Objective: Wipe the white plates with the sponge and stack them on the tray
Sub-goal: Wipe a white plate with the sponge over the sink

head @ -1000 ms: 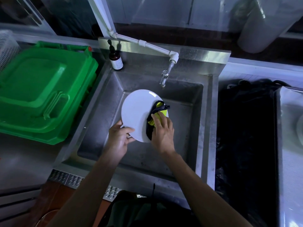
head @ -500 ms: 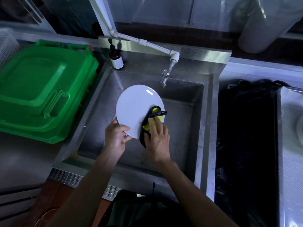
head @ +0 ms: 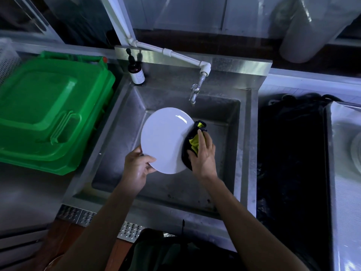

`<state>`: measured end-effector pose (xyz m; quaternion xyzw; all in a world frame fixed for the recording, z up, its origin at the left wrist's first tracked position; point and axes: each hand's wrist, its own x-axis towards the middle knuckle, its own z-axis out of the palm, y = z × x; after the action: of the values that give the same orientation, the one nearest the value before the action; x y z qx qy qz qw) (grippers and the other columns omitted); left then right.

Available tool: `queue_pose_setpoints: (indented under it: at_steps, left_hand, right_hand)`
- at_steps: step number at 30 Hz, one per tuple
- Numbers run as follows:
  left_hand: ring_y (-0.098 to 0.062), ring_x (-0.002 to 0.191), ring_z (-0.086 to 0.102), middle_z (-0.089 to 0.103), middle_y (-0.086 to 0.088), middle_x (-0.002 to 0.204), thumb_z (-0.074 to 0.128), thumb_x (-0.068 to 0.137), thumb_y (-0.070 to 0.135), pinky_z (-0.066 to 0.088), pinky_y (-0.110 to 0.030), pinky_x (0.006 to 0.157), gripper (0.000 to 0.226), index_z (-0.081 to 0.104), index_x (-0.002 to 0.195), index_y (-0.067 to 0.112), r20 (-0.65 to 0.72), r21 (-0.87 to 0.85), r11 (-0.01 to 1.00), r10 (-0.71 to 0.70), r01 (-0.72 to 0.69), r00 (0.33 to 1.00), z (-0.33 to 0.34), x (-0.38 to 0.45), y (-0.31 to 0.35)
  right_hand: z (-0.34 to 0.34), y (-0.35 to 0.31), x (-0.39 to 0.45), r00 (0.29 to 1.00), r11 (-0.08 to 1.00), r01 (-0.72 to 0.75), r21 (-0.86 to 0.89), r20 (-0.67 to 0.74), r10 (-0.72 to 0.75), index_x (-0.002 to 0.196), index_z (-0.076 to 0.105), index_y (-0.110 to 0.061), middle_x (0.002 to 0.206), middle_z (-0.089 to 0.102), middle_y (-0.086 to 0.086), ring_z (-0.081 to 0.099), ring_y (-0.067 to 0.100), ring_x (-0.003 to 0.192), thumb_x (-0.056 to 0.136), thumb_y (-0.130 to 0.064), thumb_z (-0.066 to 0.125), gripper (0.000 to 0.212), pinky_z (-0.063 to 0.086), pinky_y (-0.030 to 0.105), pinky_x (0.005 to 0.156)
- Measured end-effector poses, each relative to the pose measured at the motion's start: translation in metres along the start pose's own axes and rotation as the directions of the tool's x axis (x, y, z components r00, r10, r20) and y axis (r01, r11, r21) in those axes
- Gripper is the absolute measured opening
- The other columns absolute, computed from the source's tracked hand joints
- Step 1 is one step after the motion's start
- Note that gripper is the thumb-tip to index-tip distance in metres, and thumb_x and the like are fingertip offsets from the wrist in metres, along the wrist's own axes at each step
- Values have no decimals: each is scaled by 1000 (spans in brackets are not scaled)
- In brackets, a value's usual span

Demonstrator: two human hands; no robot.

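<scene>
White plate (head: 164,139) is pinched at its lower rim by left hand (head: 136,169), tilted over sink (head: 244,153) for drip. Sponge (head: 194,142) is pressed onto its right edge by curled right hand (head: 203,155).

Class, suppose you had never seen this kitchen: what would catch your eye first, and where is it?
The bright white plate stands out, held tilted over the steel sink: the left hand grips its lower rim while the right hand presses a yellow and black sponge on its right edge. Next comes the big green bin lid, left of the sink.
</scene>
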<state>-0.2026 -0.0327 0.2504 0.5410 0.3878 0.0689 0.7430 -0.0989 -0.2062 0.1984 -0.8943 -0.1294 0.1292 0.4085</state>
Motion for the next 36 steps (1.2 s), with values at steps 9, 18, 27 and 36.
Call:
queue_pose_setpoints:
  at_steps: [9,18,27,36]
  left_hand:
    - [-32,90,71,76,-14,103,64,63,6,57,-39,66,42,77,101,16,88,234,969,56,-76,995,-20,8,2]
    - [-18,81,75,79,-3,94,62,63,4,58,-31,58,40,80,90,27,236,412,892,91,-185,967,-24,19,24]
    - [-13,86,66,76,3,96,58,63,-2,48,-33,76,54,78,102,30,397,602,730,77,-323,914,-23,43,18]
    - [4,98,68,74,28,103,43,66,-6,49,-23,75,84,69,107,62,482,706,529,128,-471,867,-18,49,21]
  right_hand:
    - [-21,5,26,1000,995,-25,97,1,25,150,39,-23,144,45,-1,47,23,128,88,-17,72,71,41,39,109]
    - [-41,-5,43,998,995,53,78,-22,-52,139,55,-27,129,60,-4,57,21,118,79,-20,78,65,44,41,104]
    - [-47,-28,49,943,937,333,-111,51,-329,133,61,-30,128,62,-7,58,23,115,78,-15,78,59,47,35,91]
    - [-49,-44,42,841,792,539,-286,134,-525,112,74,-25,110,71,-1,62,30,101,85,-39,49,39,47,41,87]
